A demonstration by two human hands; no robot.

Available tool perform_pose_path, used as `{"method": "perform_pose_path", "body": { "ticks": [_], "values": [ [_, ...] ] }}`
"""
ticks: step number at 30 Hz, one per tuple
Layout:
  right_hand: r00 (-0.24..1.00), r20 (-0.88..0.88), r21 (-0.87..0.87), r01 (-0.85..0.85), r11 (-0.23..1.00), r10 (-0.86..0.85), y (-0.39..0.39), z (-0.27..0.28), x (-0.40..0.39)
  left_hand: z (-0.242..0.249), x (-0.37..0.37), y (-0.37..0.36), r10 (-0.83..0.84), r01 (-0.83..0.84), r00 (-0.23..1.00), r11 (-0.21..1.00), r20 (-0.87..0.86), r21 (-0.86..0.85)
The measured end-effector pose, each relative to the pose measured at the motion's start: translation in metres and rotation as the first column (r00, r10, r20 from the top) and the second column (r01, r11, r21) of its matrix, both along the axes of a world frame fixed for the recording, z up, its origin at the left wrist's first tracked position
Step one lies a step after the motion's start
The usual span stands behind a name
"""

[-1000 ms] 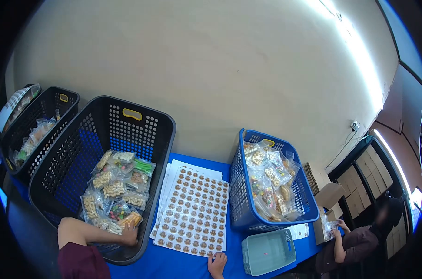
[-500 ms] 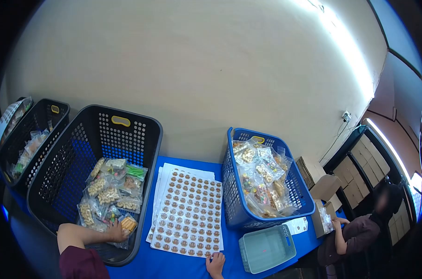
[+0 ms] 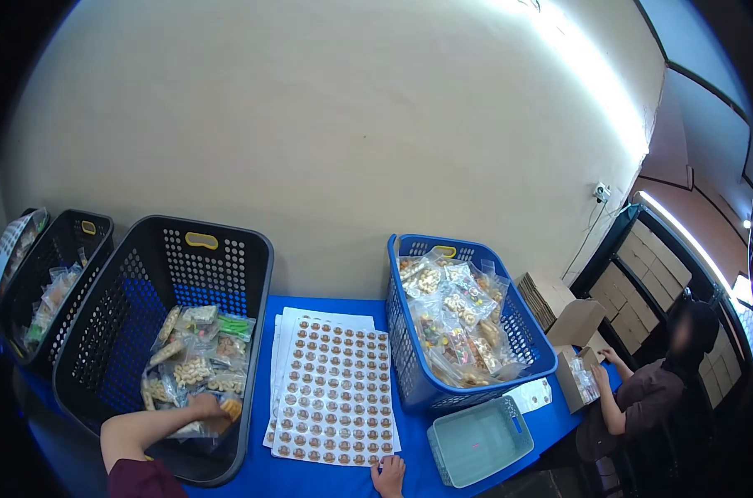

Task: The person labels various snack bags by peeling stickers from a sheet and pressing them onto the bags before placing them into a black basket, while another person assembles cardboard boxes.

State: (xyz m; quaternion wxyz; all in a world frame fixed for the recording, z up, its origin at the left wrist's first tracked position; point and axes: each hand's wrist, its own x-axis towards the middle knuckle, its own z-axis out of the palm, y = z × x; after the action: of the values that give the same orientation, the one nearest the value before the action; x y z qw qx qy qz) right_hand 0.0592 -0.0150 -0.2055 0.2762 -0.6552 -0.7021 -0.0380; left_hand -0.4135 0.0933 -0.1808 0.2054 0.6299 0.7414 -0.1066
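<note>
My left hand point(image 3: 204, 407) reaches into the large black basket point(image 3: 268, 274), its fingers closed on a clear snack packet point(image 3: 232, 407) with orange-yellow pieces. The fingertips are partly hidden. Around it lie several clear packets of snacks point(image 3: 192, 371), some pale and curled, one bright green. My right hand point(image 3: 388, 476) rests at the bottom edge of a sticker sheet point(image 3: 335, 390) printed with rows of round brown labels. Its fingers are apart, touching the sheet's corner and the blue tablecloth, and hold nothing.
A blue basket point(image 3: 399, 324) full of snack packets stands right of the sheets, with a pale green bin point(image 3: 481, 444) before it. At right, another person point(image 3: 642, 407) handles an open cardboard box point(image 3: 577, 378). A smaller black basket point(image 3: 94, 249) stands far left.
My left hand has turned and drawn the orange-yellow snack packet up on edge. My right hand stays by the sheet. The other person's hands have shifted at the box. The view has tilted slightly.
</note>
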Motion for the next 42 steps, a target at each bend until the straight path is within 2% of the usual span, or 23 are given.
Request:
{"method": "perform_pose_path", "body": {
  "ticks": [1, 3, 4, 5, 6, 7, 10, 13, 15, 18, 19, 20, 22, 25, 28, 29, 31, 32, 33, 36, 38, 40, 42],
  "values": [
    [1.000, -0.001, -0.009, -0.005, 1.000, 0.005, -0.001, 0.005, 0.000, 0.045, -0.001, 0.013, 0.064, -0.061, 0.993, 0.998, 0.096, -0.029],
    [1.000, -0.011, -0.022, -0.008, 1.000, 0.008, -0.002, 0.008, -0.002, 0.084, -0.016, 0.050, -0.028, 0.019, 0.989, 0.998, 0.147, 0.056],
    [1.000, -0.018, -0.028, -0.006, 1.000, 0.005, -0.001, 0.007, -0.001, 0.112, -0.019, 0.063, 0.037, -0.071, 0.976, 0.986, 0.215, 0.153],
    [1.000, -0.026, -0.036, -0.004, 0.999, 0.003, -0.002, 0.005, -0.001, 0.179, 0.006, 0.051, 0.114, -0.286, 0.859, 0.915, 0.499, 0.284],
    [1.000, -0.019, -0.015, -0.004, 1.000, 0.003, 0.000, -0.003, 0.001, 0.220, 0.015, 0.050, -0.030, -0.265, 0.810, 0.872, 0.585, 0.412],
    [1.000, -0.013, 0.004, -0.003, 1.000, 0.003, 0.002, -0.014, 0.003, 0.259, 0.030, 0.040, -0.146, -0.038, 0.969, 0.704, 0.197, 0.709],
    [0.999, -0.048, -0.055, 0.002, 0.998, -0.005, 0.001, -0.015, 0.004, 0.342, 0.082, -0.004, -0.407, -0.150, 0.826, 0.508, 0.390, 0.848],
    [0.997, -0.069, -0.059, 0.014, 0.998, -0.018, 0.002, -0.020, 0.005, 0.362, 0.121, -0.050, -0.632, 0.035, 0.754, 0.315, 0.181, 0.949],
    [0.989, -0.129, -0.089, 0.062, 0.994, -0.073, 0.003, -0.028, 0.003, 0.354, 0.141, -0.074, -0.707, 0.290, 0.687, 0.054, -0.168, 0.956],
    [0.946, -0.270, -0.407, 0.055, 0.912, -0.178, 0.001, 0.006, -0.011, 0.328, 0.163, -0.111, -0.810, 0.438, 0.546, 0.058, -0.214, 0.897],
    [0.569, -0.781, -0.492, -0.306, 0.815, -0.258, 0.007, -0.009, -0.006, 0.313, 0.171, -0.117, -0.860, 0.370, 0.500, 0.108, -0.100, 0.923],
    [0.282, -0.921, -0.386, -0.560, 0.733, -0.269, 0.003, 0.042, -0.017, 0.304, 0.180, -0.124, -0.885, 0.347, 0.464, 0.165, -0.016, 0.923],
    [-0.250, -0.867, -0.083, -0.781, 0.619, -0.431, -0.012, 0.142, -0.039, 0.279, 0.194, -0.130, -0.900, 0.377, 0.432, 0.243, 0.062, 0.894],
    [-0.342, -0.827, 0.109, -0.875, 0.471, -0.445, -0.034, 0.209, -0.043, 0.242, 0.218, -0.134, -0.830, 0.300, 0.541, 0.339, 0.134, 0.892],
    [0.133, -0.988, -0.154, -0.802, 0.577, -0.078, -0.036, 0.213, -0.048, 0.227, 0.227, -0.143, -0.643, 0.162, 0.697, 0.572, 0.318, 0.804],
    [0.107, -0.992, -0.123, -0.780, 0.614, -0.063, -0.037, 0.217, -0.048, 0.203, 0.228, -0.142, -0.573, -0.063, 0.611, 0.653, 0.547, 0.755],
    [0.074, -0.993, -0.115, -0.789, 0.603, -0.093, -0.045, 0.216, -0.049, 0.198, 0.224, -0.152, -0.261, -0.283, 0.063, 0.921, 0.963, 0.268],
    [0.059, -0.993, -0.111, -0.795, 0.596, -0.106, -0.048, 0.215, -0.049, 0.195, 0.223, -0.157, -0.031, -0.264, -0.245, 0.964, 0.969, -0.036],
    [0.131, -0.991, -0.129, -0.841, 0.526, -0.034, -0.050, 0.204, -0.049, 0.190, 0.224, -0.163, 0.052, -0.239, -0.260, 0.964, 0.964, -0.116],
    [0.255, -0.962, -0.188, -0.876, 0.444, 0.096, -0.056, 0.188, -0.063, 0.192, 0.223, -0.173, -0.042, -0.167, 0.268, 0.982, 0.962, 0.090],
    [0.220, -0.976, -0.196, -0.865, 0.461, -0.003, -0.048, 0.179, -0.065, 0.201, 0.215, -0.174, -0.149, -0.261, 0.295, 0.938, 0.944, 0.230],
    [0.237, -0.971, -0.225, -0.867, 0.444, -0.030, -0.026, 0.141, -0.061, 0.225, 0.205, -0.176, -0.107, -0.484, 0.101, 0.863, 0.989, 0.143],
    [0.515, -0.855, -0.357, -0.670, 0.651, 0.061, -0.008, 0.105, -0.051, 0.245, 0.190, -0.174, -0.241, -0.670, 0.041, 0.713, 0.970, 0.206]
  ]
}}
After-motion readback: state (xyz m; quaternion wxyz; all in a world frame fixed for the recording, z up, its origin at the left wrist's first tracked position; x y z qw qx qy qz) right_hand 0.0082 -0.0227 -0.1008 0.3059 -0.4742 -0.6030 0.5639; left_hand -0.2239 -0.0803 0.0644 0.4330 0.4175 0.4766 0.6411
